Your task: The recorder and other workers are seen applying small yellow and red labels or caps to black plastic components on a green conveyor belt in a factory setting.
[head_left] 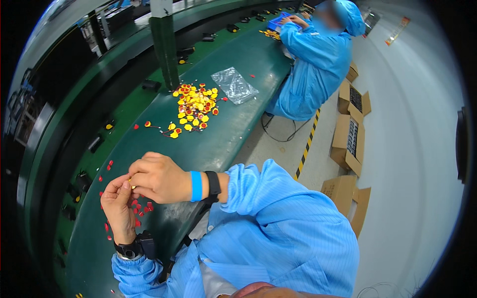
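My left hand [119,204] and my right hand [158,178] meet over the green table, fingertips pinched together. Between them a bit of a small yellow piece [132,184] shows; the fingers cover most of it. Small red pieces [140,208] lie scattered on the table beside and under my hands. Farther along the table is a heaped pile of yellow six-sided parts [196,103], many with red discs and some with thin wires. A few of these wired parts [174,130] lie loose at the pile's near edge.
A clear plastic bag [234,85] lies beyond the pile. A green post [164,52] rises at the table's left edge, along a green conveyor [102,134] carrying black parts. At the far end a co-worker in blue [318,64] handles similar parts. Cardboard boxes [340,141] stand on the right.
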Demonstrator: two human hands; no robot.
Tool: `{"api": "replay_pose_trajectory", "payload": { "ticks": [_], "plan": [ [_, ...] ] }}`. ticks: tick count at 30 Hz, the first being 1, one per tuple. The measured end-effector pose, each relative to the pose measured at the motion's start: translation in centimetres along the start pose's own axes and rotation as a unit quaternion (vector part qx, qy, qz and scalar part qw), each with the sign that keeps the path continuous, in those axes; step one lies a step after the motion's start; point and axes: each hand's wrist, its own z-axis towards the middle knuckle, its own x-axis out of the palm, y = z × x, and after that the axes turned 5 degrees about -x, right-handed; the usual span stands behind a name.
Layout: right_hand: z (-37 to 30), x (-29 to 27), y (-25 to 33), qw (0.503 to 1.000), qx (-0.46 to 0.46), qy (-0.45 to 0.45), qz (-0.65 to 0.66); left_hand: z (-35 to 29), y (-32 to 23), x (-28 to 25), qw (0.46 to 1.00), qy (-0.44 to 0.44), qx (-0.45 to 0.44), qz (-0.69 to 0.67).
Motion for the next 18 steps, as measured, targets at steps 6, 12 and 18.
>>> {"api": "replay_pose_trajectory", "payload": {
  "ticks": [6,12,18],
  "plan": [
    [-0.7,-1.0,1.2,0.947,0.234,0.122,0.184,-3.4,-0.7,0.9,0.988,-0.041,0.051,0.141],
    [-2.0,-1.0,1.2,0.896,0.297,0.172,0.283,-4.9,-0.3,1.6,0.992,-0.033,0.042,0.113],
    [-3.7,-0.4,0.9,0.687,0.487,0.039,0.538,-4.0,1.3,2.3,0.999,0.011,0.046,-0.011]
  ]
}}
